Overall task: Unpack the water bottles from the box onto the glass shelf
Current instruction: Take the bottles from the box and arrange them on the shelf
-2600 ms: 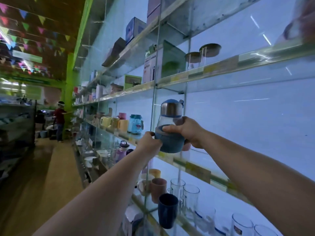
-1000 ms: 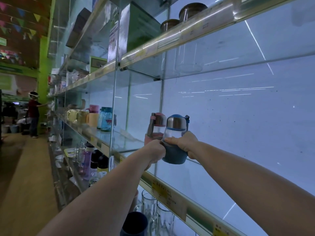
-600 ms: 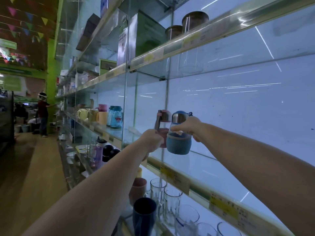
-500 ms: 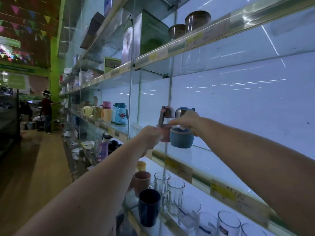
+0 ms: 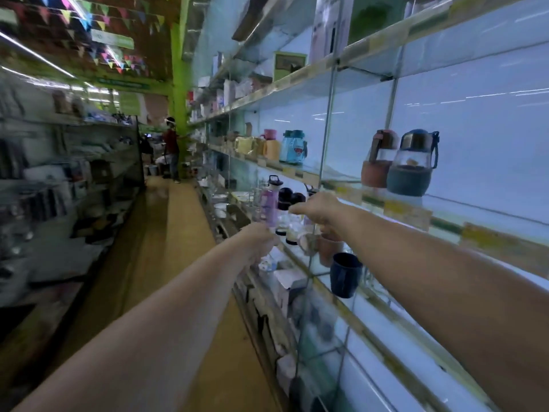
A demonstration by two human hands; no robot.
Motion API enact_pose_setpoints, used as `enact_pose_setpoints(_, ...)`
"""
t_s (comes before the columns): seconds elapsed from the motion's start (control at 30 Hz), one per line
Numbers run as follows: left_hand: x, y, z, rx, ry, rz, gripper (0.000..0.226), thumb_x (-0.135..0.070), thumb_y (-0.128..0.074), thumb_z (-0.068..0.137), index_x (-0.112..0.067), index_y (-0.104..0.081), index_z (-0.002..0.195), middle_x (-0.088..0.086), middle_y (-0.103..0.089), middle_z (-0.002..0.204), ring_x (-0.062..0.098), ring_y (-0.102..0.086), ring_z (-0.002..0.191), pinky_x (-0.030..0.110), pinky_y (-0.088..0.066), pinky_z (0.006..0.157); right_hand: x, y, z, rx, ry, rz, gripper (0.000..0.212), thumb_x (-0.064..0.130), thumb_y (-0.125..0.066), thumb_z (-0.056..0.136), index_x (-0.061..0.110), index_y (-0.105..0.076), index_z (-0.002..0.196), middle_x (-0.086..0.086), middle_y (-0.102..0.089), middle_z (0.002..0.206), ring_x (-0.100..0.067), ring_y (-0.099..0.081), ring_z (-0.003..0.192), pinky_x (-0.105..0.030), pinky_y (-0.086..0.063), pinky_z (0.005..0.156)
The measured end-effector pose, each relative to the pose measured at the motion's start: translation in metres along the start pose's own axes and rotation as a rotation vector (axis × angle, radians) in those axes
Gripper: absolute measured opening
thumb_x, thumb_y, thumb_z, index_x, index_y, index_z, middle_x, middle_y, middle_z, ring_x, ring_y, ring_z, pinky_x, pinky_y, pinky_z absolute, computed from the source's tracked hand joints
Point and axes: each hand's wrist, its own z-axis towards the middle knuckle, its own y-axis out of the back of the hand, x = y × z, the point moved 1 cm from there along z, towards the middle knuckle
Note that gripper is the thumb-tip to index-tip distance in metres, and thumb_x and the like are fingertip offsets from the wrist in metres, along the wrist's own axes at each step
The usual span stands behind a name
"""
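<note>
Two water bottles are standing upright on the glass shelf (image 5: 341,176), free of both hands: a clear round-bodied bottle with blue sleeve, steel collar and blue carry strap (image 5: 411,163), and, touching or just beside it on its left, a matching bottle with pink sleeve and pink lid (image 5: 378,159).

Blue bottle: probably empty and light; the clear body is looking hard and smooth, possibly breakable if glass. The sleeve round its lower half is offering the surest, least slippery hold; the strap is serving as a second one.

Left hand (image 5: 257,242) is hanging below and well left of the blue bottle, fingers loosely curled, holding nothing. Right hand (image 5: 319,208) is hovering nearer it, below the shelf edge, fingers relaxed and empty, though motion blur is softening the fingertips.
</note>
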Motion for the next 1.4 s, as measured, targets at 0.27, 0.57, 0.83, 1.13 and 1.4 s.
enact_pose_setpoints(0.27, 0.113, 0.027, -0.044, -0.004, 0.309, -0.044, 0.014, -0.019, -0.045, 0.099, -0.016, -0.049, 0.112, 0.002, -0.041, 0.073, 0.018, -0.044, 0.070, 0.032, -0.039, 0.075, -0.023, -0.146, -0.024, 0.313, -0.117, 0.088, 0.054, 0.029, -0.060, 0.091, 0.002, -0.044, 0.134, -0.016, -0.048, 0.135, -0.032, -0.050, 0.120, -0.040, -0.044, 0.096)
enact_pose_setpoints(0.57, 0.253, -0.007, -0.044, -0.023, 0.678, -0.129, 0.050, -0.019, -0.051, 0.096, -0.007, -0.038, 0.142, 0.014, -0.046, 0.138, 0.027, -0.049, 0.122, 0.035, -0.042, 0.098, -0.104, -0.284, -0.025, 0.553, -0.306, 0.131, 0.056, 0.026, -0.061, 0.091, 0.001, -0.041, 0.137, -0.013, -0.042, 0.145, -0.030, -0.042, 0.131, -0.038, -0.041, 0.097)
enact_pose_setpoints(0.83, 0.373, -0.072, -0.056, -0.031, 0.864, -0.134, 0.012, -0.022, -0.050, 0.095, -0.017, -0.056, 0.105, 0.002, -0.046, 0.072, 0.013, -0.041, 0.061, 0.019, -0.035, 0.043, -0.213, -0.380, -0.029, 0.758, -0.440, 0.052, 0.052, 0.023, -0.061, 0.091, -0.001, -0.044, 0.134, -0.014, -0.048, 0.137, -0.029, -0.047, 0.124, -0.034, -0.045, 0.092)
enact_pose_setpoints(1.13, 0.489, -0.158, -0.062, -0.041, 1.113, -0.315, 0.034, -0.010, -0.048, 0.095, -0.019, -0.040, 0.064, 0.000, -0.041, 0.069, 0.011, -0.039, 0.060, 0.022, -0.030, 0.053, -0.329, -0.465, -0.042, 0.903, -0.639, 0.028, 0.051, 0.015, -0.061, 0.090, -0.003, -0.042, 0.135, -0.021, -0.044, 0.141, -0.032, -0.044, 0.129, -0.042, -0.039, 0.104)
enact_pose_setpoints(1.4, 0.594, -0.222, -0.057, 0.038, 1.217, -0.294, 0.034, -0.010, -0.048, 0.095, -0.022, -0.043, 0.064, -0.004, -0.043, 0.070, 0.007, -0.039, 0.061, 0.023, -0.039, 0.062, -0.422, -0.541, -0.056, 0.933, -0.817, 0.052, 0.042, 0.013, -0.060, 0.091, -0.003, -0.049, 0.128, -0.016, -0.056, 0.121, -0.025, -0.057, 0.094, -0.033, -0.049, 0.083)
